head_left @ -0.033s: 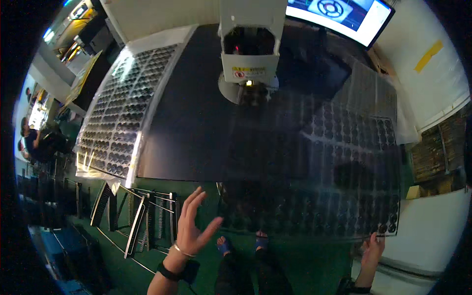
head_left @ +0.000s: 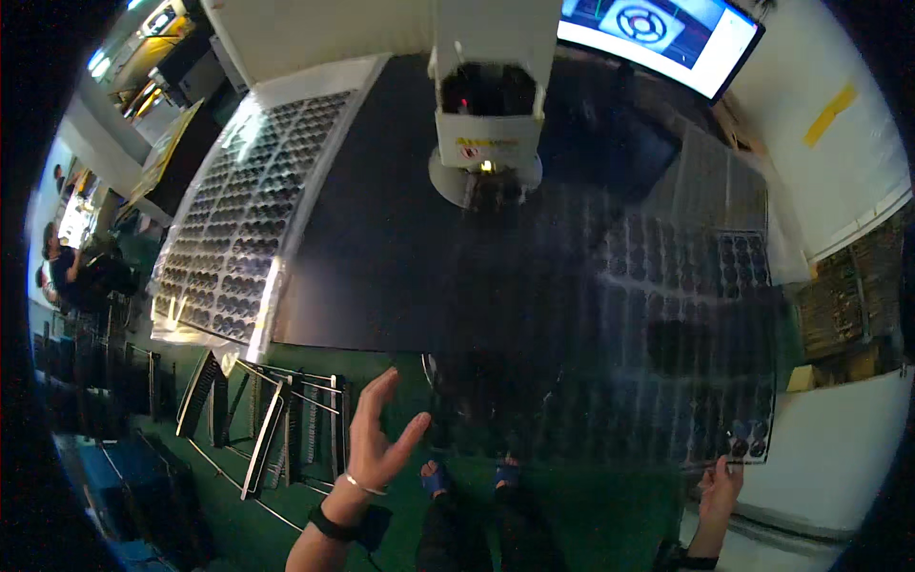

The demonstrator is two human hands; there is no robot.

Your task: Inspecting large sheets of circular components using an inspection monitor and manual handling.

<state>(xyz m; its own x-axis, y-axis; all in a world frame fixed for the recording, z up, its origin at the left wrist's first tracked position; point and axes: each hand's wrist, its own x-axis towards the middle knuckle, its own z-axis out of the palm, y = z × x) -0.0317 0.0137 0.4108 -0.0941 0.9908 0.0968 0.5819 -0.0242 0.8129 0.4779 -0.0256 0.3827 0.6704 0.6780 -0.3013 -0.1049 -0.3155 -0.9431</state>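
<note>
My left hand (head_left: 379, 440) is held up before the near edge of the dark table, fingers apart, holding nothing. At the lower right, my right hand (head_left: 720, 488) pinches the near right corner of a large dark see-through tray (head_left: 758, 446) with rows of round dark pockets or parts. Much of this tray is dim and blurred, so its left edge is hard to make out. It hangs out over the table's front edge. A second tray (head_left: 250, 205), clear and filled with round dark pieces, lies on the table's left side.
A white machine head (head_left: 491, 129) with a lit lamp stands over the dark table (head_left: 362, 286). A monitor (head_left: 658, 38) is behind it at the right. Metal racks (head_left: 267, 419) stand on the green floor at left. A seated person (head_left: 71, 267) is far left.
The whole view has shifted slightly. My left hand sits a little farther right with its fingers still spread; my right hand keeps its pinch on the tray corner.
</note>
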